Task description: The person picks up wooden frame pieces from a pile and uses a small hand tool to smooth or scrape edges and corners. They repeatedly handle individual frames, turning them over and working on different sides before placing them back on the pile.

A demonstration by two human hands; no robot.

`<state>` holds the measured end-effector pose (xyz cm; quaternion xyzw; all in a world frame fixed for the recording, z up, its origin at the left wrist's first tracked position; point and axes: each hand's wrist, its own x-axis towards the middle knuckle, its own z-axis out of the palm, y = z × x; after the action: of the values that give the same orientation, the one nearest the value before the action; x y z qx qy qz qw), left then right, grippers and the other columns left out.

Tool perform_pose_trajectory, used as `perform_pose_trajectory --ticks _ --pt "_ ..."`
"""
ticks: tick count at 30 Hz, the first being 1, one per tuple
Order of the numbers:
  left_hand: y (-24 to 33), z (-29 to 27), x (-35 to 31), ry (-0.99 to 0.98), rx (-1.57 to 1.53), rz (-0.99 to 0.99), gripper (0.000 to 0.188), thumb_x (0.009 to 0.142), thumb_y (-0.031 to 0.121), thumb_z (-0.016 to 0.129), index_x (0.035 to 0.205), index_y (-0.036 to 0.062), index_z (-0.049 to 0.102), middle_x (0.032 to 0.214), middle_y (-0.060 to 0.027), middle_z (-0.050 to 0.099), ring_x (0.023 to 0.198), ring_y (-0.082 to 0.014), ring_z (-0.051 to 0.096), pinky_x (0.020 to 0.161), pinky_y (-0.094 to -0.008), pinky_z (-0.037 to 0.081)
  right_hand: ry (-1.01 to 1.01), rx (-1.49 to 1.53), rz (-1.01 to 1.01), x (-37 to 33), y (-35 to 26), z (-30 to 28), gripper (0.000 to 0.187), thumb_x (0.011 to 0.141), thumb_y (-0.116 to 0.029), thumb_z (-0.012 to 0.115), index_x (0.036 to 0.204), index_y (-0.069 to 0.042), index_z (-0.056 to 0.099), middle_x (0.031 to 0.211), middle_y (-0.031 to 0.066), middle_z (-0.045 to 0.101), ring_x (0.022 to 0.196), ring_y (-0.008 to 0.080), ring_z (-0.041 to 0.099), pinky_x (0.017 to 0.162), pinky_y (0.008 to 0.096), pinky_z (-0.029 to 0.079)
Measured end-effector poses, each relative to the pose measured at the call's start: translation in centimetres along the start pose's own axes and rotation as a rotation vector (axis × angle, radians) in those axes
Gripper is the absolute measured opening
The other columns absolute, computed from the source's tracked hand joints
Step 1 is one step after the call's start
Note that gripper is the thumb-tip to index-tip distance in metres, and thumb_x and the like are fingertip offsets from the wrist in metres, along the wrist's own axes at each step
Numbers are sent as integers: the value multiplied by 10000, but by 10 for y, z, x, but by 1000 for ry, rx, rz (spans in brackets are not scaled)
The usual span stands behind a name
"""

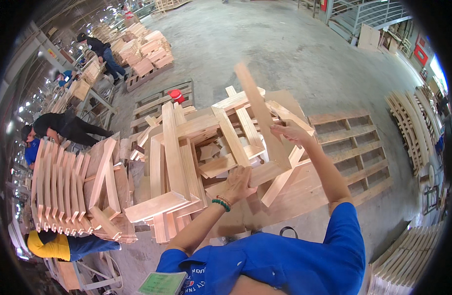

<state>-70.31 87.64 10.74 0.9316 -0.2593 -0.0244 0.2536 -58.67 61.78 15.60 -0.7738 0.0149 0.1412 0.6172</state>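
Note:
An angled wooden frame piece, made of a long bar joined to a shorter bar, is tilted up over a stack of similar pieces. My left hand, with beaded bracelets at the wrist, is closed round the shorter bar near my body. Higher up, my right hand grips the edge of the long bar, its fingertips partly hidden. Beneath and to the left lies a jumbled pile of pale wooden frames, several of them L-shaped. The far end of the long bar looks blurred.
A slatted wooden pallet lies right of the pile. At left stands a row of curved wooden parts; a red container sits beyond the pile. Several people work along the left side, one in a yellow shirt. More slatted parts stand lower right.

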Motion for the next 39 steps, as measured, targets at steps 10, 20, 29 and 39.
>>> perform_pose_trajectory --ticks 10,20,29,39 --pt "-71 -15 81 -133 52 -230 628 651 396 741 1115 32 524 1072 -182 554 1052 -353 537 911 -482 414 175 105 111 -69 65 19 385 897 -280 603 1139 20 614 928 59 687 657 68 545 591 203 413" --pt "-47 -6 12 26 -24 -26 593 767 393 699 1186 5 541 1282 -210 499 1215 -341 459 1032 -449 350 138 337 333 -143 115 76 349 917 -272 577 1141 -5 593 896 112 693 381 -16 312 337 146 220" --pt "-92 -201 -136 354 -397 -213 392 847 274 653 1161 47 594 1121 -122 635 1040 -235 609 922 -342 460 -69 270 431 -162 119 138 361 918 -261 561 1201 -37 551 873 90 676 408 -3 363 330 155 245" --pt "-310 -277 -310 444 207 -953 517 778 373 661 1194 78 575 1285 -136 540 1209 -254 499 981 -402 424 199 230 459 -171 95 174 355 909 -305 596 1175 -72 563 834 79 638 448 22 414 343 167 307"
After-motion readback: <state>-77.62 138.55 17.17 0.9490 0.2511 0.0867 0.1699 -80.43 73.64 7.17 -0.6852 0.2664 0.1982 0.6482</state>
